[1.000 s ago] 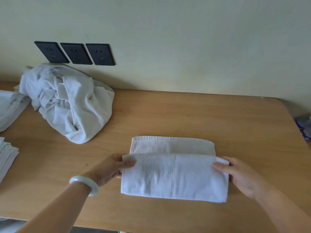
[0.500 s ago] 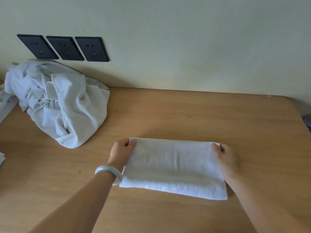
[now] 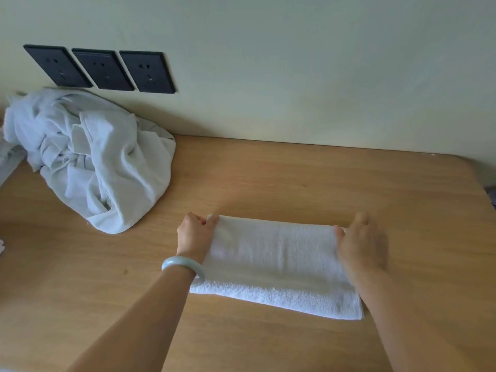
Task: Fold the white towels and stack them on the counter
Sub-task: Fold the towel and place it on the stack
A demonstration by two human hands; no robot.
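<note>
Both hands have laid the towel's lifted half down flat, finishing a fold.

Wooden counter [image 3: 295, 178] fills the lower frame. A heap of unfolded towels [image 3: 102, 167] sits at middle left, well apart and not in the way. The folded towel [image 3: 273, 261] lies at lower centre. The left hand [image 3: 194, 234] pinches its far left corner; the right hand [image 3: 362, 242] curls over its far right corner. Tugging one corner harder could skew the layers. Three black sockets [image 3: 99, 69] sit at upper left; a pale bracelet [image 3: 183, 267] circles the left wrist.
</note>
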